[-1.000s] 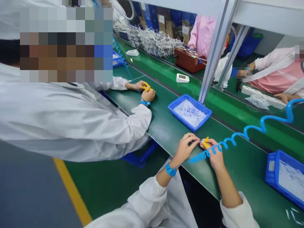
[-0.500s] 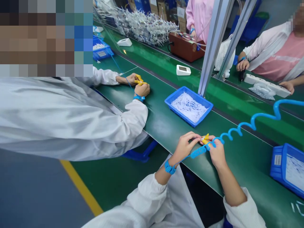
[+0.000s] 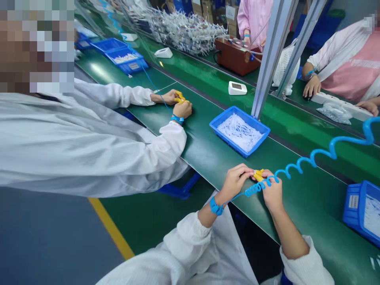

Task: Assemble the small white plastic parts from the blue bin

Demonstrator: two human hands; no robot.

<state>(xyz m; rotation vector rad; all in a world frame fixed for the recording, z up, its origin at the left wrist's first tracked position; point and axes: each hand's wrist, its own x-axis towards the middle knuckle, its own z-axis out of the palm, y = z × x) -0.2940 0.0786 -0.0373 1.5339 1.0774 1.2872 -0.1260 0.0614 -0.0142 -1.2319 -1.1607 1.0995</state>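
My left hand [image 3: 236, 181] is closed in a pinch at a small white piece [image 3: 255, 172] just above the green bench. Facing it, my right hand [image 3: 272, 191] pinches the same piece from the other side. Yellow covers [image 3: 259, 178], apparently finger cots, show at the right hand's thumb and forefinger. Fingers hide most of the piece, so its kind cannot be made out. A blue wrist strap [image 3: 216, 206] circles my left wrist, and its coiled blue cord [image 3: 300, 166] crosses in front of my right fingers.
A blue tray [image 3: 214, 126] of thin white strips lies beyond my hands; another blue bin [image 3: 350, 211] stands right. A co-worker's hands [image 3: 181, 107] hold something at left. A metal post [image 3: 268, 59] rises behind the tray. Loose white pieces [image 3: 374, 262] lie lower right.
The view has shifted slightly, so the scene sits a little farther right. My hands keep their pinch, with the yellow-covered fingers turned slightly. The coiled cord has moved and stretched differently.
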